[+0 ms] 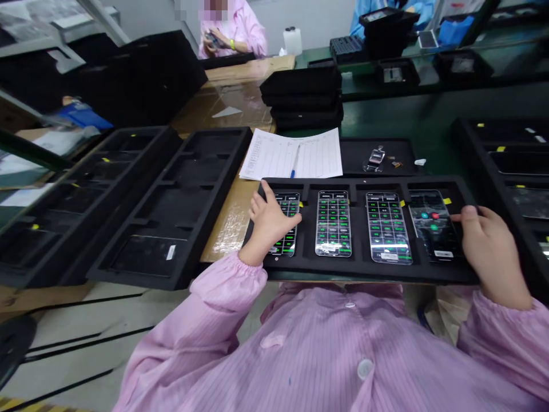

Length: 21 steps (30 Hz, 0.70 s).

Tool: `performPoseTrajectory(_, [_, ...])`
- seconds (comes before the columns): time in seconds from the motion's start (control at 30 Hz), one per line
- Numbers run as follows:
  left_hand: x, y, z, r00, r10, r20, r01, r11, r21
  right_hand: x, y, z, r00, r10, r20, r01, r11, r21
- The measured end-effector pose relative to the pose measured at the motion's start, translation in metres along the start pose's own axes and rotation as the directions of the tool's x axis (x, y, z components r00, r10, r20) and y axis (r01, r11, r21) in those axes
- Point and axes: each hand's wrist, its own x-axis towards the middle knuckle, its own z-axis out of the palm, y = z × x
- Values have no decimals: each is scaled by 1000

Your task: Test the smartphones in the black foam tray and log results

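A long black foam tray [306, 269] lies in front of me with several phones side by side in its slots. My left hand [271, 222] is at the tray's left end, fingers apart and thumb stretched over the leftmost phone [288, 243], partly hiding it. The second phone [333, 223] and the third phone [388, 229] show grids of green text. On the rightmost phone [433, 226], a dark screen carries red and teal round icons. My right hand [493, 252] is closed around the tray's right end, its fingertips beside that phone.
A printed sheet [274, 154] with a blue pen [295, 163] lies behind the tray. Beside it, a shallow black tray [355, 149] holds small parts. More foam trays [206, 212] flank me on the left. Stacked black trays [300, 94] stand behind; a co-worker [244, 28] sits across.
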Motion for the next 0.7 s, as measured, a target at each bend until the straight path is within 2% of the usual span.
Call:
performPoseTrajectory(0.1, [2, -5, 0, 997, 41, -63, -44, 998, -39, -12, -38, -23, 988, 54, -142, -29, 985, 173])
performPoseTrajectory(0.13, [2, -6, 0, 996, 51, -71, -54, 998, -44, -18, -56, -32, 981, 31, -190, 13, 975, 223])
performPoseTrajectory(0.17, [3, -7, -1, 996, 55, -69, -58, 997, -44, -24, -74, -41, 983, -29, -183, 76, 964, 255])
performPoseTrajectory(0.23, [3, -8, -2, 997, 52, -52, -54, 998, -27, -36, -109, -55, 991, -119, -68, 132, 960, 245])
performPoseTrajectory(0.33, [4, -6, -2, 998, 52, -47, -52, 999, -6, -45, -141, -60, 980, -161, 117, 152, 985, 88])
performPoseTrajectory(0.47, [4, -5, -2, 996, 61, -60, -61, 998, -1, -43, -150, -53, 963, -149, 224, 168, 983, -69])
performPoseTrajectory(0.7, [3, -3, -4, 998, 53, -47, -53, 999, 5, -34, -150, -44, 964, -154, 218, 145, 988, 54])
